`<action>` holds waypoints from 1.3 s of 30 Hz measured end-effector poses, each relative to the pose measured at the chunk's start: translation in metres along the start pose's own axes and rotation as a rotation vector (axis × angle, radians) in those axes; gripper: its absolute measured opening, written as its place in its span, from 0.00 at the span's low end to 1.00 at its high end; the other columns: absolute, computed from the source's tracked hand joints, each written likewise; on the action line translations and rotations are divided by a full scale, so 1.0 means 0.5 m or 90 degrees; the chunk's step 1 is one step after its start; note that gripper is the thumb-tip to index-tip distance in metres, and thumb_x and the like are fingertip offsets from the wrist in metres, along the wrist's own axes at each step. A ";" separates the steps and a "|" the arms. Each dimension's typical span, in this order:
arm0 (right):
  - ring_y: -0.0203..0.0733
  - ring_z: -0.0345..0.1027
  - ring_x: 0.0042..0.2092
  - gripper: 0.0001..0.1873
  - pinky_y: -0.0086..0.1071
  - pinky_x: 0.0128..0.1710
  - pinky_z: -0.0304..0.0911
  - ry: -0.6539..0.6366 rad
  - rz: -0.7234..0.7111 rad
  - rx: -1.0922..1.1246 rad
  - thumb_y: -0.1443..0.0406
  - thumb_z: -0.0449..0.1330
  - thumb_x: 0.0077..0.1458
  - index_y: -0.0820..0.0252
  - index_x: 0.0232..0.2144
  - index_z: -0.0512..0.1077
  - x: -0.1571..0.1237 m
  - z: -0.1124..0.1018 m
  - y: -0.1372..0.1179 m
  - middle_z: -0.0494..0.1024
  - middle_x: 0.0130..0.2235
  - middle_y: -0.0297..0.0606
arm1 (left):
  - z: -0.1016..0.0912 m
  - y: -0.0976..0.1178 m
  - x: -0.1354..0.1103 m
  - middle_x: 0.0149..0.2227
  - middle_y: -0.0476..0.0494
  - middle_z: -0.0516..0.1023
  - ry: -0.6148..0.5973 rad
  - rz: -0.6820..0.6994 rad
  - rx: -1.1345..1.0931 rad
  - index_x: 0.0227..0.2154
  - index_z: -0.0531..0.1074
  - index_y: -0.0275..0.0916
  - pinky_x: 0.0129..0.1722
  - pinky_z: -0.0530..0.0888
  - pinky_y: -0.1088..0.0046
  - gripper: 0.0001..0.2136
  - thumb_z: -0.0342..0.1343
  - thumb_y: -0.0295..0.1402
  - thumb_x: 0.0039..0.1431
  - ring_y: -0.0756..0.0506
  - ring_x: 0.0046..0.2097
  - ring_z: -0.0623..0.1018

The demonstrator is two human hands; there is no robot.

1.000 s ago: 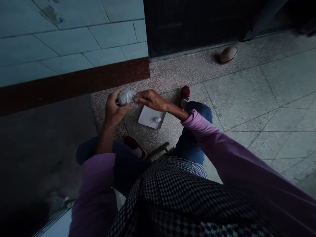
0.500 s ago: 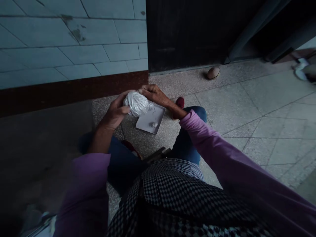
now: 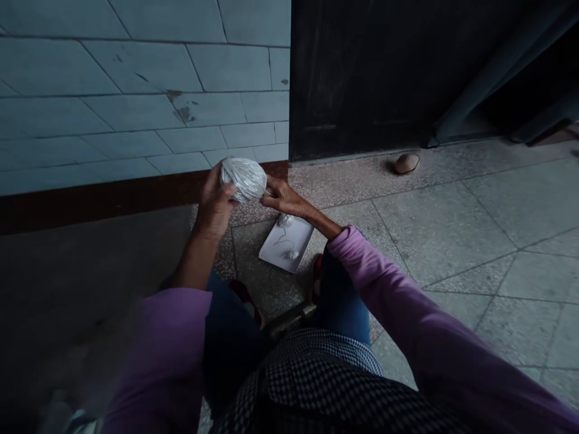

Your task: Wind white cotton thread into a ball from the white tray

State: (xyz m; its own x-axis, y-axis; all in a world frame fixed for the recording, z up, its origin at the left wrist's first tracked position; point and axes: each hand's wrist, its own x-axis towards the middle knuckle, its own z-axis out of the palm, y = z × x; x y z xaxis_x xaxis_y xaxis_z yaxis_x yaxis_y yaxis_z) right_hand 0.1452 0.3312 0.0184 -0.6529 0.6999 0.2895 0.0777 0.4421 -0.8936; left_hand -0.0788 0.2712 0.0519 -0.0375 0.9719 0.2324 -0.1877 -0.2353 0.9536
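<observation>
My left hand (image 3: 215, 202) is curled around a ball of white thread (image 3: 243, 179), holding it up above my knees. The fingertips of my right hand (image 3: 284, 198) are at the ball's right side; any strand between them is too fine to see. Below both hands, a white paper card (image 3: 286, 250) lies on the floor. It carries a thin loose thread and a small white tuft (image 3: 291, 255), and another tuft (image 3: 284, 220) sits at its upper edge.
A dark door (image 3: 362, 78) and a pale tiled wall (image 3: 136, 90) with maroon skirting (image 3: 99, 205) stand ahead. A small brown oval object (image 3: 406, 163) lies by the door on the speckled stone floor (image 3: 443, 229). My denim knees (image 3: 341, 301) and checked lap cloth (image 3: 316, 374) lie below.
The view has tilted up, so the wall and door fill more of it. The ball has risen farther from the card, and a second tuft now shows at the card's upper edge.
</observation>
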 end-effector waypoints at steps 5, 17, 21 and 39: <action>0.61 0.85 0.70 0.43 0.53 0.77 0.83 0.054 0.088 0.201 0.42 0.90 0.60 0.56 0.68 0.87 -0.002 -0.010 0.017 0.93 0.65 0.48 | 0.015 -0.013 0.002 0.79 0.32 0.84 0.011 0.075 0.143 0.73 0.80 0.49 0.90 0.70 0.32 0.51 0.85 0.70 0.52 0.17 0.83 0.78; 0.73 0.68 0.89 0.64 0.63 0.92 0.67 0.037 0.012 0.133 0.42 0.91 0.57 0.55 0.87 0.78 -0.071 -0.049 -0.008 0.77 0.86 0.56 | 0.042 0.015 -0.029 0.61 0.27 0.92 -0.181 -0.124 -0.007 0.65 0.88 0.44 0.66 0.94 0.35 0.44 0.82 0.72 0.58 0.16 0.72 0.88; 0.72 0.65 0.91 0.66 0.60 0.95 0.63 0.055 -0.008 0.090 0.46 0.92 0.58 0.58 0.89 0.75 -0.087 -0.057 -0.019 0.74 0.89 0.58 | 0.057 0.008 -0.035 0.58 0.28 0.93 -0.181 -0.137 -0.036 0.65 0.88 0.45 0.66 0.94 0.32 0.50 0.83 0.76 0.50 0.15 0.70 0.89; 0.69 0.75 0.83 0.67 0.54 0.84 0.79 0.026 0.056 0.132 0.50 0.96 0.56 0.62 0.88 0.76 -0.105 -0.059 -0.046 0.79 0.84 0.58 | 0.083 0.007 -0.058 0.46 0.36 0.96 -0.050 -0.089 -0.123 0.45 0.87 0.43 0.69 0.92 0.41 0.35 0.94 0.59 0.43 0.19 0.67 0.93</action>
State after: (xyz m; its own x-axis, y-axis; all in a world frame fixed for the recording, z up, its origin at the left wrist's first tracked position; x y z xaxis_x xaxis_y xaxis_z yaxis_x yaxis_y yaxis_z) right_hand 0.2000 0.3009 0.0338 -0.6197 0.7541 0.2174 -0.0265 0.2568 -0.9661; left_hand -0.0377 0.2419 0.0562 0.0768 0.9895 0.1228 -0.3696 -0.0861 0.9252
